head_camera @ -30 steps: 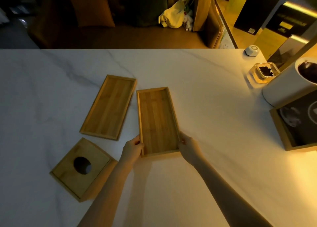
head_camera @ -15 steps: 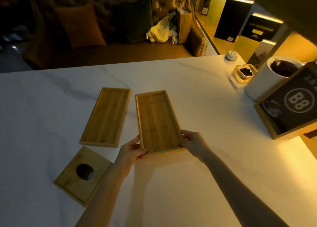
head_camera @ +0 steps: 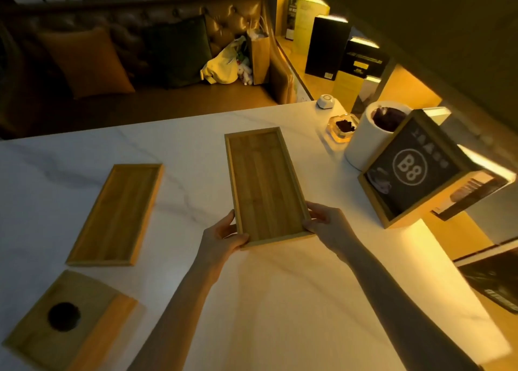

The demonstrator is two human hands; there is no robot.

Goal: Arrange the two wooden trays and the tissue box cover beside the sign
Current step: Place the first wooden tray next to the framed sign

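Note:
Both my hands hold one long wooden tray (head_camera: 265, 183) by its near end, lifted above the white marble table (head_camera: 294, 300). My left hand (head_camera: 222, 237) grips the near left corner, my right hand (head_camera: 325, 225) the near right corner. The second wooden tray (head_camera: 117, 213) lies flat on the table to the left. The wooden tissue box cover (head_camera: 67, 320), with a round dark hole in its top, sits at the near left. The sign (head_camera: 412, 171), a wood-framed black board marked "B8", stands tilted at the right, just beyond the held tray.
Behind the sign stand a white cylinder (head_camera: 367, 138), a glass ashtray (head_camera: 343, 128) and a small white round device (head_camera: 326, 101). Dark booklets (head_camera: 493, 281) lie at the near right edge. A leather sofa (head_camera: 157, 62) with cushions runs behind the table's far edge.
The held tray has risen off the table and moved right, away from the other tray and toward the sign. The view has tilted up and to the right.

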